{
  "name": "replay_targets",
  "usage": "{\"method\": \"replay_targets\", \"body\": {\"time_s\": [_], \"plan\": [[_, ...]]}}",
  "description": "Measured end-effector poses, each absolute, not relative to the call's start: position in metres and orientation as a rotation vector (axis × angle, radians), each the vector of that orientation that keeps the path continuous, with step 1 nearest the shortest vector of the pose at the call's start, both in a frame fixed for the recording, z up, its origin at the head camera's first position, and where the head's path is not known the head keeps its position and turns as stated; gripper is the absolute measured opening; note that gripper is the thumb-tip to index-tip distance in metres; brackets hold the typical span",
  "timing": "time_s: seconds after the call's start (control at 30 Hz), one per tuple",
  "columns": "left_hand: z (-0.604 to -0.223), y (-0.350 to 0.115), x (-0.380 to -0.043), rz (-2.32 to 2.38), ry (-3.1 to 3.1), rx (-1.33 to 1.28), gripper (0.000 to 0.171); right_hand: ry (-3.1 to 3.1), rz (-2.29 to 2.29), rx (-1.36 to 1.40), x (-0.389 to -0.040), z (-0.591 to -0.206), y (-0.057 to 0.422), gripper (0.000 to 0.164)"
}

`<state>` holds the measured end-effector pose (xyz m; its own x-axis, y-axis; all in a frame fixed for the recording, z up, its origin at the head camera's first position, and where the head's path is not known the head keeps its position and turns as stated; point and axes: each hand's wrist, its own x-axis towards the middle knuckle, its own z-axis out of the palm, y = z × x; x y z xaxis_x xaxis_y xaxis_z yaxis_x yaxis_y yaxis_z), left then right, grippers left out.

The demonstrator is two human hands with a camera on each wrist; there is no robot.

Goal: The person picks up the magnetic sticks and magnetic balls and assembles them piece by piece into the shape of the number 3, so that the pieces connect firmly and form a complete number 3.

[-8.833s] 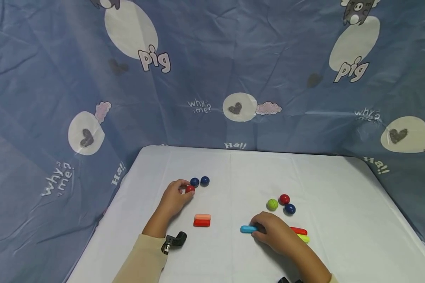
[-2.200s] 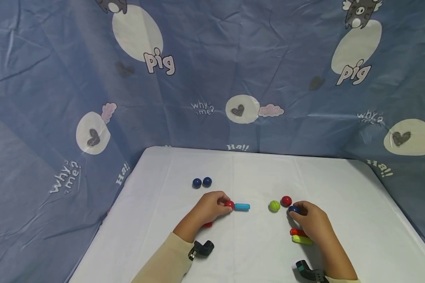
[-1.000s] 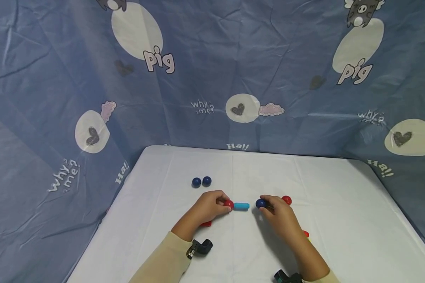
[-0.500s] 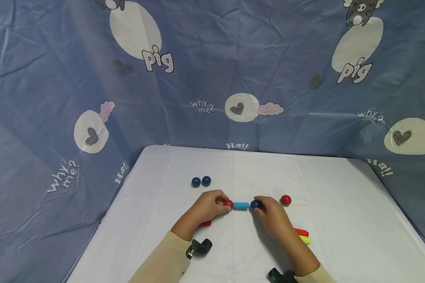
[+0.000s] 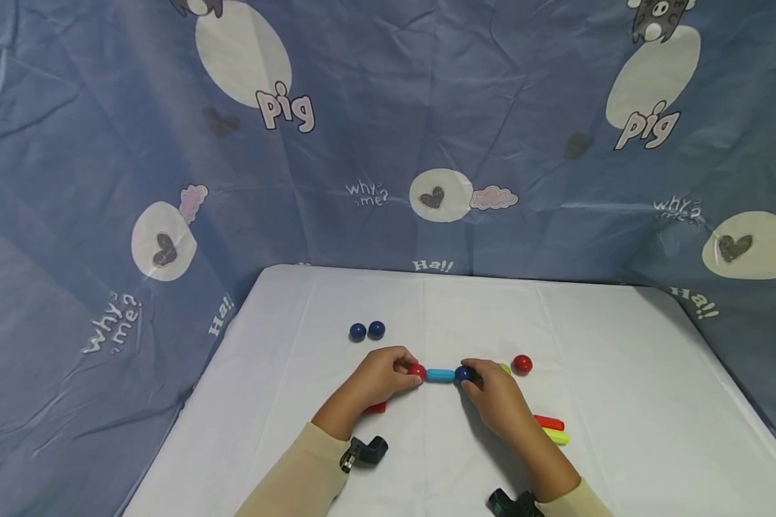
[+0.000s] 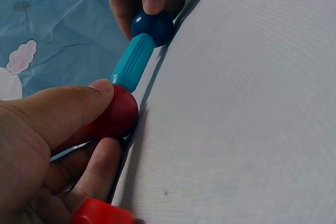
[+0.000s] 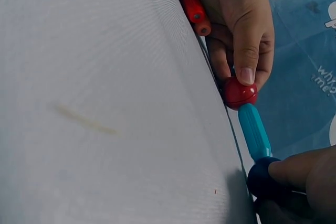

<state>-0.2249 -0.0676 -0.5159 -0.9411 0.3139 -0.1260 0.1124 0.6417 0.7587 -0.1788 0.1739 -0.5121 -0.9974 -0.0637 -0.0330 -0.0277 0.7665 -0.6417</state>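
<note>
My left hand point(image 5: 383, 377) pinches a red ball point(image 6: 118, 113) between thumb and fingers. A light-blue ribbed rod point(image 5: 440, 375) runs from that ball to a dark blue ball point(image 7: 263, 178), its ends meeting both. My right hand point(image 5: 499, 393) holds the dark blue ball with thumb and fingertips. Red ball, rod and blue ball lie in one straight line over the white table. In the right wrist view, a red rod point(image 7: 191, 4) and an orange-pink rod point(image 7: 203, 27) lie by the left hand.
Two more dark blue balls point(image 5: 367, 331) sit behind the left hand on the white table point(image 5: 427, 459). A second red ball point(image 5: 522, 365) and a partly hidden green ball point(image 5: 505, 368) are beyond the right hand. A red rod point(image 5: 550, 422) and a yellow-green rod point(image 5: 557, 436) lie beside the right forearm.
The right hand has taken the dark blue ball from the right-hand group and moved it left against the rod's end. Earlier, the left hand brought the red ball to the rod's other end.
</note>
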Motion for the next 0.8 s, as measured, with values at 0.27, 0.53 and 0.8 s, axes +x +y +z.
{"method": "replay_targets", "body": {"time_s": [0.27, 0.53, 0.8], "plan": [[-0.518, -0.069, -0.223, 1.196, 2.615, 0.347, 0.026, 2.913, -1.034, -0.071, -0.176, -0.512, 0.172, 0.047], [-0.519, -0.07, -0.224, 1.196, 2.612, 0.354, 0.026, 2.959, -1.045, -0.089, -0.169, -0.505, 0.176, 0.049], [-0.518, -0.067, -0.224, 1.194, 2.614, 0.344, 0.026, 3.003, -1.108, -0.182, -0.159, -0.494, 0.198, 0.033]]}}
